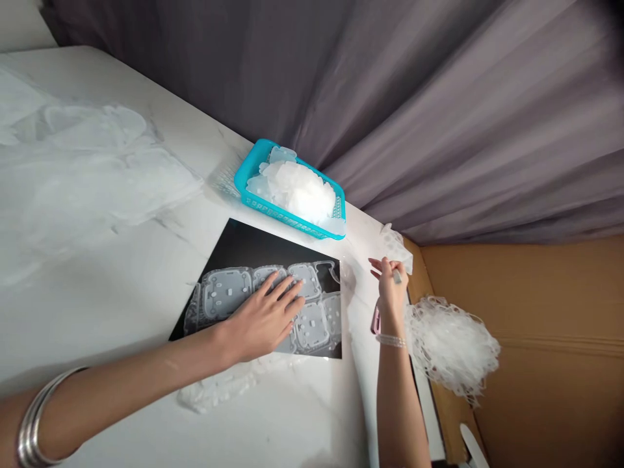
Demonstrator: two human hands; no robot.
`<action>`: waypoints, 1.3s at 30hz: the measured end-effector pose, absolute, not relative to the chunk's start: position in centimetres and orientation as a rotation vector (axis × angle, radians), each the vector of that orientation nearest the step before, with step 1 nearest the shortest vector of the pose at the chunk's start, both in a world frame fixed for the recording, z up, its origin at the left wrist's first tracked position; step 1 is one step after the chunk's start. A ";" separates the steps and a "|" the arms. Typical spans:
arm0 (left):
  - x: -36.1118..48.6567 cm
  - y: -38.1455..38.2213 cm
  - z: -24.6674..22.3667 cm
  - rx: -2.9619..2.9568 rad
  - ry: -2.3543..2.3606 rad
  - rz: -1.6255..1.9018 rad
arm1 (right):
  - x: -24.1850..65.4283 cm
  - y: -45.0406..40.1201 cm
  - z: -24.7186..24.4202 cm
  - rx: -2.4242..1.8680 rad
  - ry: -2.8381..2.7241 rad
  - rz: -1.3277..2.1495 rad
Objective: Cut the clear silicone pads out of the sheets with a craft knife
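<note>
My left hand (pixel 267 318) lies flat, fingers spread, on a translucent moulded sheet (pixel 227 292) with several rounded-square panels, small tabs and holes. Beneath the sheet is a black mat (pixel 258 244) on the white table. One panel near the top right is cut away, leaving a thin loop of frame. To the right of the mat, my right hand (pixel 391 286) is raised with curled fingers. A small grey flat end (pixel 397 276) shows at its back; the rest of that object is hidden by the hand. Under the right wrist lies a pink object (pixel 375 320), partly covered.
Behind the mat stands a blue basket (pixel 273 211) heaped with translucent white pieces (pixel 302 188). Clear sheets (pixel 97 162) are piled at left. Tangled translucent scraps (pixel 453 344) hang by a cardboard box (pixel 546 312) at right. A grey curtain (pixel 341 84) hangs behind.
</note>
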State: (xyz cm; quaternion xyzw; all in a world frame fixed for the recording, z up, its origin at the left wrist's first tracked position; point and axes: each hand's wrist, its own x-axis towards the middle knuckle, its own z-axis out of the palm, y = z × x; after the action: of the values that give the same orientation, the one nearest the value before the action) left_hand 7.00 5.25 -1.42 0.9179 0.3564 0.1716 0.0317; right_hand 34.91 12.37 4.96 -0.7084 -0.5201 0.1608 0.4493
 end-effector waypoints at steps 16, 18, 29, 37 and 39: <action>3.1 6.2 -0.4 2.744 1.026 0.485 | 22.1 3.6 2.8 -1.757 -1.610 0.795; 3.1 6.3 -0.3 2.750 1.016 0.480 | 22.2 3.5 3.0 -1.783 -1.635 0.762; 2.8 6.8 0.0 2.775 0.986 0.445 | 20.4 3.7 3.6 -1.783 -1.858 0.516; 2.8 6.9 -0.1 2.835 0.950 0.422 | 20.9 2.0 2.1 -1.591 -2.100 0.278; 2.8 7.0 -0.1 2.830 0.959 0.430 | 20.9 2.9 1.2 -1.539 -2.139 0.212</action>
State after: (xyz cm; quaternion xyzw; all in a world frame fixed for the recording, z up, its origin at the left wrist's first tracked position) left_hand 2.81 6.96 -0.06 0.9357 0.3171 0.1422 0.0612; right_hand 20.88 2.94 1.16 -0.5642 -0.7841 0.0779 0.2466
